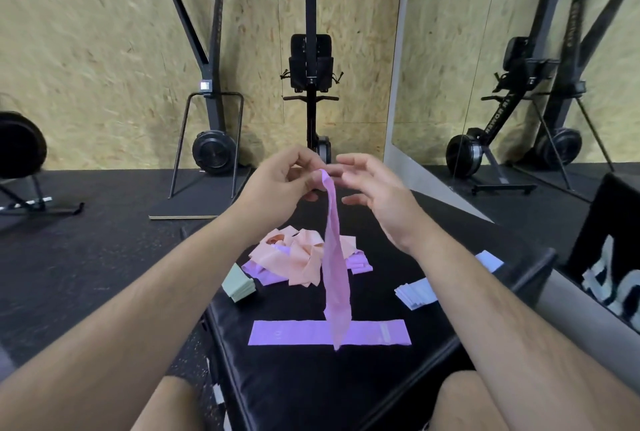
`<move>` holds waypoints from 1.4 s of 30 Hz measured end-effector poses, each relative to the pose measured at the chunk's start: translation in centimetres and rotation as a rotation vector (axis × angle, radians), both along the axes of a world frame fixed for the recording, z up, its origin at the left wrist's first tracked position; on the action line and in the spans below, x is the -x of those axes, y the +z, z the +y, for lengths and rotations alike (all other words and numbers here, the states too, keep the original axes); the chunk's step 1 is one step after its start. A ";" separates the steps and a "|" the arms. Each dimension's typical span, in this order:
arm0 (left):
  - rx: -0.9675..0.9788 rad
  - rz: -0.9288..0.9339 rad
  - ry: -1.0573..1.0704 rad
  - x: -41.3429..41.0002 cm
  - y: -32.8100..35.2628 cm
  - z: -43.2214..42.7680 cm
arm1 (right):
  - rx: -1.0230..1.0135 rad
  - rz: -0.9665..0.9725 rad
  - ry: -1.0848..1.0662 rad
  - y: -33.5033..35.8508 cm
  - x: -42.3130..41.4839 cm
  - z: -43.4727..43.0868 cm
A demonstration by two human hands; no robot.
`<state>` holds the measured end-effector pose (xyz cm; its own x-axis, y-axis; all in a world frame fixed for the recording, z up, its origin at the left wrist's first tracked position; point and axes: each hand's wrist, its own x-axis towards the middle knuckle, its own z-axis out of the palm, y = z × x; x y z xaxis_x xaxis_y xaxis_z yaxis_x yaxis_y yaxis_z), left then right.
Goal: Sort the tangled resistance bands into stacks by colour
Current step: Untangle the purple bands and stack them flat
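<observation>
The black padded bench (298, 389) carried a tangled heap of peach and lilac bands (304, 254) at its far end. Nearer the person, a flat lilac band (287, 333) lay crosswise, its long axis running left to right. A second lilac band (335, 274) hung straight down, its lower tip over the flat one's middle and so at right angles to it. The left hand (277, 184) pinched its top end. The right hand (374, 188) was just beside that end with fingers loosely spread, holding nothing. It would likely take the hanging end to turn the band.
</observation>
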<state>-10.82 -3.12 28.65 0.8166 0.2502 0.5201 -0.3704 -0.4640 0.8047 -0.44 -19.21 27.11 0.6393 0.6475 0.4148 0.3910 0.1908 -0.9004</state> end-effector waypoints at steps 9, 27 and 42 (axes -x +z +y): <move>0.362 0.027 0.048 2.8 -1.8 0.1 | 0.047 -0.026 -0.059 -0.9 3.6 1.5; 0.226 0.069 0.075 3.9 -3.8 0.5 | 0.045 -0.077 -0.078 -2.3 3.9 0.8; 0.261 0.150 0.045 3.5 -7.5 0.1 | 0.159 -0.097 -0.037 -6.1 3.4 0.4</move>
<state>-14.35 -3.03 21.10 0.8645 0.3970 0.3082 -0.2223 -0.2480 0.9429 -3.88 -18.79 20.97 0.6255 0.6869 0.3701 0.4819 0.0330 -0.8756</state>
